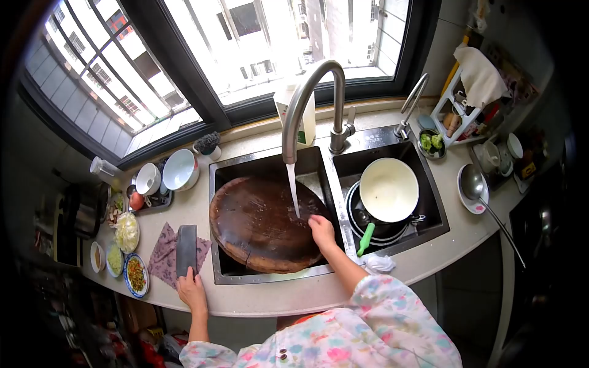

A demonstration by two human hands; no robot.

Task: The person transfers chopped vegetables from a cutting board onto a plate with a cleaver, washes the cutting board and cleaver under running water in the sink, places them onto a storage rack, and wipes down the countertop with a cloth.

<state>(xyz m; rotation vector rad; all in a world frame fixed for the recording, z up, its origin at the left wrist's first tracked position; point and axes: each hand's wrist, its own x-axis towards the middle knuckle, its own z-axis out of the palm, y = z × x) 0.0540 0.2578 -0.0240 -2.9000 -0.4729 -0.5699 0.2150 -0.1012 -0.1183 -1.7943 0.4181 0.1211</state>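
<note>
Steel framed the double sink (pixel 345 211), whose left basin held a round wooden board (pixel 257 224), water (pixel 293 190) running onto it from the tall faucet (pixel 296 116). Left of the sink, a purple patterned cloth (pixel 162 257) lay beneath a cleaver (pixel 186 245), its handle end gripped by the left hand (pixel 192 291). The right hand (pixel 321 232) curled at the board's right side; whether it held anything could not be told.

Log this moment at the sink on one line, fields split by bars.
left hand: gripping cleaver over patterned cloth | right hand: at round board's right side | faucet: water running onto board
</note>
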